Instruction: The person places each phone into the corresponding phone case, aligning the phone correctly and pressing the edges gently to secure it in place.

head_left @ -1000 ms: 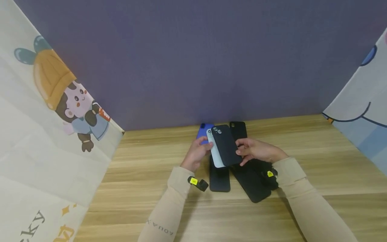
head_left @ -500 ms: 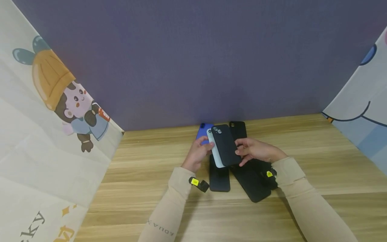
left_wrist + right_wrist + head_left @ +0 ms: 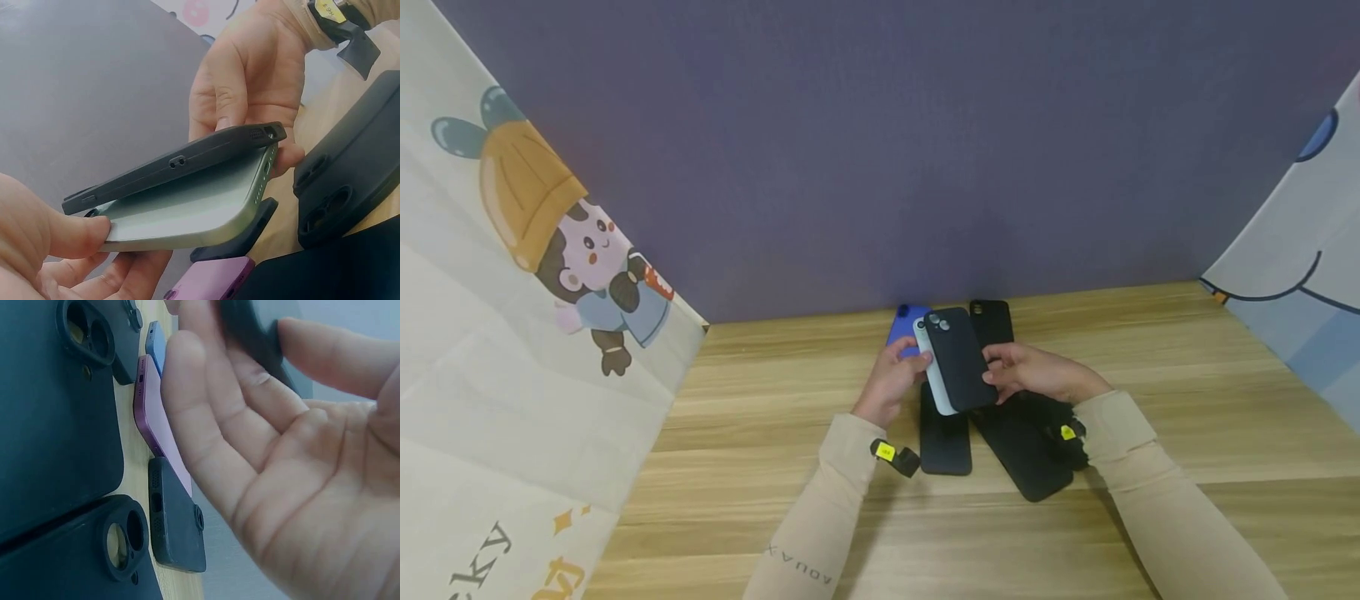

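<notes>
Your left hand (image 3: 891,385) pinches the near-left edge of a pale green phone (image 3: 194,215), thumb on top and fingers curled beneath it. Your right hand (image 3: 1037,373) grips the dark case (image 3: 958,358) from the 3 o'clock side, thumb on its back and fingers under the far end. Both are held up off the wooden table (image 3: 1150,450), over the middle of the pile.

As far as the left wrist view shows, the fitting is only partly done. The case lies over the phone at a slant: at the right-hand end the two meet and the corner looks seated, while toward your left hand the case lifts clear and a wedge of gap is open between them. Seating that raised end all round appears to be what is left.

Below your hands, loose cases lie on the table: a black case (image 3: 945,442) at 6 o'clock, a larger black case (image 3: 1026,454) toward 5 o'clock, another black case (image 3: 991,321) at 1 o'clock, and a blue case (image 3: 901,327) at 11 o'clock. The right wrist view also shows a purple phone (image 3: 159,434) lying among them.
</notes>
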Available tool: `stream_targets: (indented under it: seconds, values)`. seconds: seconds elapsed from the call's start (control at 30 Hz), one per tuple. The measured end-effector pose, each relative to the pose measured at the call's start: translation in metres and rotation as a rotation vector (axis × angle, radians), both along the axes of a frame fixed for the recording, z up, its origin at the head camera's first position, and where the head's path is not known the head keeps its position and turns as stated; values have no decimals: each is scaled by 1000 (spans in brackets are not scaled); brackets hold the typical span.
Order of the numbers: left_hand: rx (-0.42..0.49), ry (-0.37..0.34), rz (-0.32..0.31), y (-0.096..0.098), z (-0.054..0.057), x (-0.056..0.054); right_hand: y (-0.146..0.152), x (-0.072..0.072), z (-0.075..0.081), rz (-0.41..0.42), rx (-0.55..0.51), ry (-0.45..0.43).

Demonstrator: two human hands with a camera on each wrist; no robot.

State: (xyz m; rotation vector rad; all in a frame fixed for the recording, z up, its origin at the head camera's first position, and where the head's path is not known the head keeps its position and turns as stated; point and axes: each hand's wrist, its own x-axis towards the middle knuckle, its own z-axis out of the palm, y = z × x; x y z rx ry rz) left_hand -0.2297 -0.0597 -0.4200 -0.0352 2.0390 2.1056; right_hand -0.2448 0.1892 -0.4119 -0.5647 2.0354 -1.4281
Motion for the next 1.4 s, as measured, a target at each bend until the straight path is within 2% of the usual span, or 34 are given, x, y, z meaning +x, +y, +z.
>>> stream_targets:
  seconds: [0.3, 0.53, 0.87, 1.4]
  values:
    - [-2, 9, 15, 4, -1, 1, 4, 2, -1, 12, 28, 20]
    - [11, 42, 19, 8, -2, 1, 2, 0, 0, 74, -33, -4]
    - [15, 40, 10, 8, -1, 1, 0, 1, -1, 100, -62, 7]
    - [-5, 44, -7, 8, -3, 2, 0, 5, -1, 56, 7, -21]
